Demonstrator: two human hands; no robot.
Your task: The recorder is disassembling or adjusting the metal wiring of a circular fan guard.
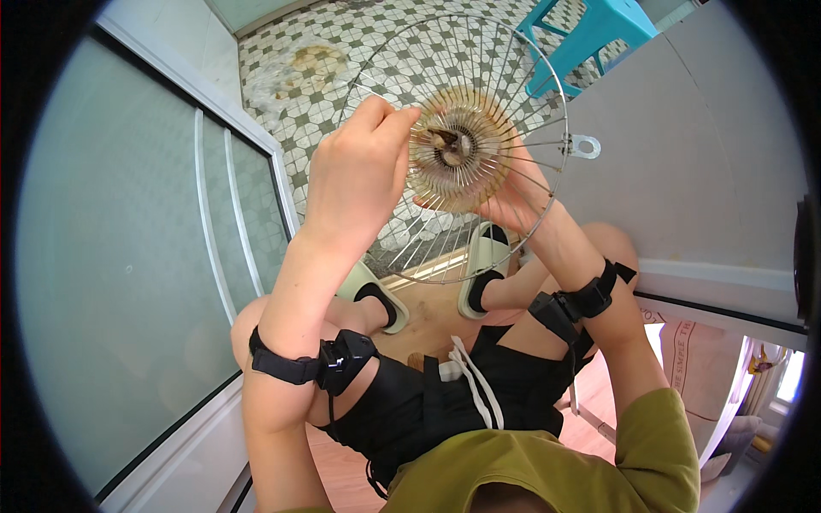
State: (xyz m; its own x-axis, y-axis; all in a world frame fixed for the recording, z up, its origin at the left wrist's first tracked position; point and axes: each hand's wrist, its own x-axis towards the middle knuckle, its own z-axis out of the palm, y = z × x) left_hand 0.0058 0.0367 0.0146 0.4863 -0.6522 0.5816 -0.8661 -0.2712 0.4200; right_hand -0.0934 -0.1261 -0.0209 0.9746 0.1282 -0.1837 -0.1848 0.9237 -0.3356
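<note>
On the far left stands a big frosted glass door with a pale frame. Next to it, the left hand is up in the air in front of the person. Its thumb and fingers are pinched together right at the left side of the dusty tan middle part of a round wire fan cover. The fingertips look closed on something very small there, but it is too tiny to tell what it is. The fan cover is not lying on anything. It is held up over the person's knees, tilted toward the face, with the tiled floor showing through its thin wires. The right hand is behind the cover on its lower right side. Its fingers curl around the wires and the edge of the tan middle part, so this hand holds the cover up. A small metal tab sticks out from the right rim of the cover. Below the cover are two feet in pale slippers on a wooden floor. Each forearm has a black strap with a little box on it. At the top right, a blue plastic stool stands on the tiles beside a grey wall.
</note>
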